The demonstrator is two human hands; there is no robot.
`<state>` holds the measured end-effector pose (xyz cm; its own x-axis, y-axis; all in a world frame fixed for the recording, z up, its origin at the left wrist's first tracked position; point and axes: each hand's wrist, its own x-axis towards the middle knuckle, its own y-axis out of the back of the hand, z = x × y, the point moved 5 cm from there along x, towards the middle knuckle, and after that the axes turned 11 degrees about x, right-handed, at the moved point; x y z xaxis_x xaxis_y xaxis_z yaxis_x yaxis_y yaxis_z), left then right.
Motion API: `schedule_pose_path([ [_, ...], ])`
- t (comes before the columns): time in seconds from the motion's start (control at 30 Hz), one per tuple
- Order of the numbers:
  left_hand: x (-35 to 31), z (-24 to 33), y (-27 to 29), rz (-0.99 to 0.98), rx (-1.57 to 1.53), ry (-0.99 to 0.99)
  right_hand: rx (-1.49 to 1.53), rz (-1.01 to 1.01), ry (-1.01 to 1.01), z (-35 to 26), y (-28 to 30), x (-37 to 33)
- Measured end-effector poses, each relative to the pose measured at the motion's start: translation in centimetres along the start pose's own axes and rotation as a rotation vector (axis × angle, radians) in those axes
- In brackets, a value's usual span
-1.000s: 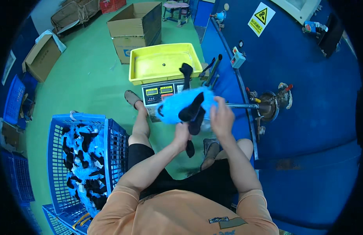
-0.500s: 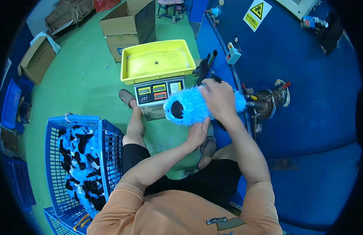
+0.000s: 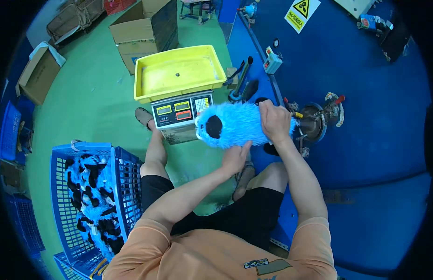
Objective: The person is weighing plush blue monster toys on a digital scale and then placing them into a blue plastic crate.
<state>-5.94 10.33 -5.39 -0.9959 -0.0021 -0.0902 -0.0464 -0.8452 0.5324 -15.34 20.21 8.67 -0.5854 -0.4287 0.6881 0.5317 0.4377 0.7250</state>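
- Through the head view, I have the blue plush toy lying sideways ahead of the body, between the scale and the blue machine.
- My right hand grips the toy's right end from above, fingers curled into the fur.
- My left hand supports the near side, thumb against it; its fingers are hidden underneath, so I cannot tell how far they close.
- Edges: the toy's right end sits right up by the metal fitting; its left end is near the scale's front. The yellow tray overhangs the scale on the far side.
- Room: green floor spreads left of the scale, down to the blue basket near left.
- A second ago black limbs flopped over the toy and a metal tube showed at the fitting; now a black oval patch faces up and the tube is hidden.
- Since half a second ago the right hand sits further toward the right end.
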Motion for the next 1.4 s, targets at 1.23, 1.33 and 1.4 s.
schedule_pose_path([
  [1.23,-72.9,-31.1,45.5,2.650,-0.494,0.131,0.286,-0.468,-0.137,0.6,-7.6,-1.3],
  [1.33,-66.4,-39.4,40.5,2.352,-0.720,0.448,0.295,-0.493,-0.110,-1.9,-5.3,-0.7],
  [1.4,-59.2,-44.4,37.2,1.984,-0.886,0.669,0.348,-0.554,-0.089,-3.5,-4.3,-0.3],
])
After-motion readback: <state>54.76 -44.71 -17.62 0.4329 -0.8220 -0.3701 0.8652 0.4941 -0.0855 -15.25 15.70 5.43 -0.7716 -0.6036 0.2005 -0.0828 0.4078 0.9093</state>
